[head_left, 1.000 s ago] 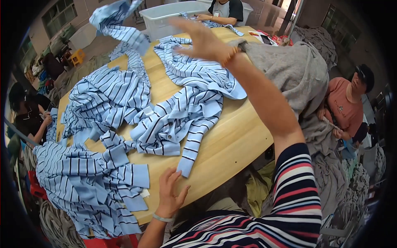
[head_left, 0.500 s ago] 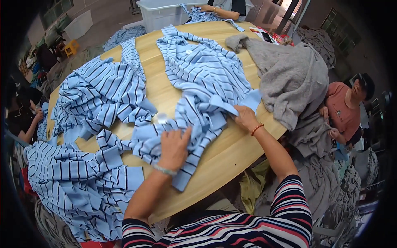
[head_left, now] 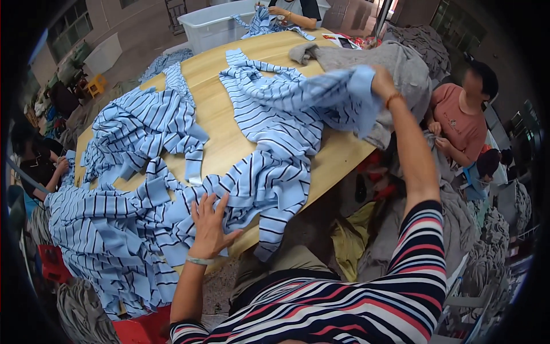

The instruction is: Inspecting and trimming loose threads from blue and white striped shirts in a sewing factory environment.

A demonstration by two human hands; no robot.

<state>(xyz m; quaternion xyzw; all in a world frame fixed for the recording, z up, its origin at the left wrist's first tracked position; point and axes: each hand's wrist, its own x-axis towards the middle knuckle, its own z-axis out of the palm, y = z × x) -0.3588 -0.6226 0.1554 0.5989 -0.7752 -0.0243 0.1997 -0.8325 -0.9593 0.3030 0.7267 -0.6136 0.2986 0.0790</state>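
My right hand [head_left: 382, 83] grips the plain blue edge of a light-blue knit sweater with dark stripes [head_left: 275, 129]. The held part is lifted above the table's right side and slightly blurred. The rest of that sweater spreads toward the far edge. Fingers spread, my left hand [head_left: 209, 226] rests over another striped garment [head_left: 281, 180] bunched at the near edge, one sleeve hanging off. Whether the two pieces are joined, I cannot tell. At the left, a heap of striped sweaters [head_left: 109, 241] spills over the table's edge, and another striped sweater [head_left: 143, 123] lies behind it.
The wooden table [head_left: 217, 129] has a curved edge. Grey knit garments [head_left: 409, 74] pile at its right. A person in a pink shirt [head_left: 461, 114] stands there. Others handle garments at the far side and far left. A white plastic bin [head_left: 209, 28] stands behind; a red container [head_left: 143, 327] sits below.
My right hand has swung up and away to the far right, lifting the sweater's edge. My left hand has moved slightly left and nearer, its fingers spreading.
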